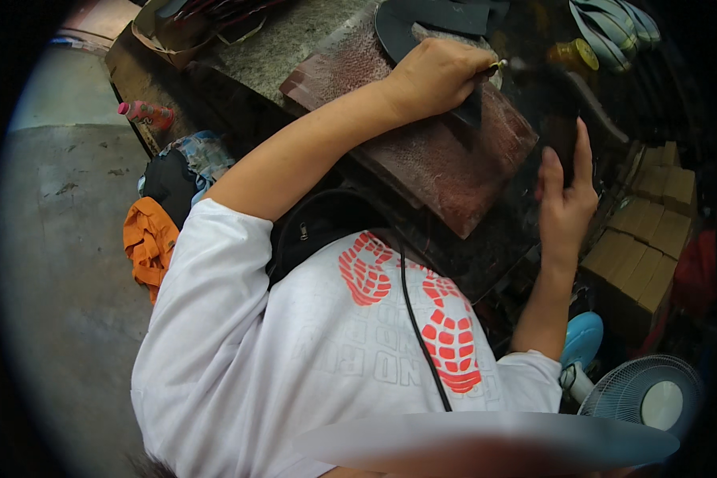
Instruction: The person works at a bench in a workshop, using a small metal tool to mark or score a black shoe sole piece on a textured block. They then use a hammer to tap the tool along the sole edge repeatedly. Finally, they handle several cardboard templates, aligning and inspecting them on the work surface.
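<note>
My left hand [438,80] is closed over a worn reddish-brown slab [486,171] on the dark bench. A dark pointed piece [472,110] shows under the fist, and a small yellowish tip [499,64] sticks out at the fingertips; what the fingers grip is too hidden to name. To the right of the slab, my right hand [567,191] is raised, with thumb and forefinger around a dark, flat-looking object [562,143] whose kind blends into the shadow. A black curved sheet [410,28] lies at the slab's far side, just beyond the left hand.
A yellow roll [575,56] and a striped white-green item [613,28] are at the far right. Stacked brown cartons [633,247] and a fan [649,398] stand right. On the left are a red bottle [147,114], orange cloth [147,239] and an open bag [171,40].
</note>
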Demonstrator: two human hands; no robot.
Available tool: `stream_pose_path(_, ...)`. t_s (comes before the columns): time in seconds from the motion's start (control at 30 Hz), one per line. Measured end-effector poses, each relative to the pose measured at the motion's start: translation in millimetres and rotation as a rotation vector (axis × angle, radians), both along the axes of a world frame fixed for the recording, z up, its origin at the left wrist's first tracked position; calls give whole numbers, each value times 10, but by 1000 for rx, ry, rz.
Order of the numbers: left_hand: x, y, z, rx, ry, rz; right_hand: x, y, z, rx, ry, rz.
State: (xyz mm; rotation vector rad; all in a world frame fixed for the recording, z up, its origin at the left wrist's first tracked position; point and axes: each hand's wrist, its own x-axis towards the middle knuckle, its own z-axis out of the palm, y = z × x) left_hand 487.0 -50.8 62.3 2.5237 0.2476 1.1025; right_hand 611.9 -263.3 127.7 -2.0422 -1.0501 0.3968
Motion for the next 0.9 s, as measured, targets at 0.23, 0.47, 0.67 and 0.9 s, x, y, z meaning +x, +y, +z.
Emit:
stream_pose_path(0.23, -38, 63, 22, -517, -173, -42, -85, -2, -287, -24, -367, 197)
stream_pose_path(0.47, -279, 597, 27, -850, -707, 125, 19, -58, -445, -25, -129, 74)
stream_pose_path(0.67, -500, 817, -192, -1070, -422, 9, 509, -184, -563, -11, -402, -170)
stream_pose_path(0.9, -478, 703, -252, -871, -329, 84, 795, -199, -655, -222, -555, -202)
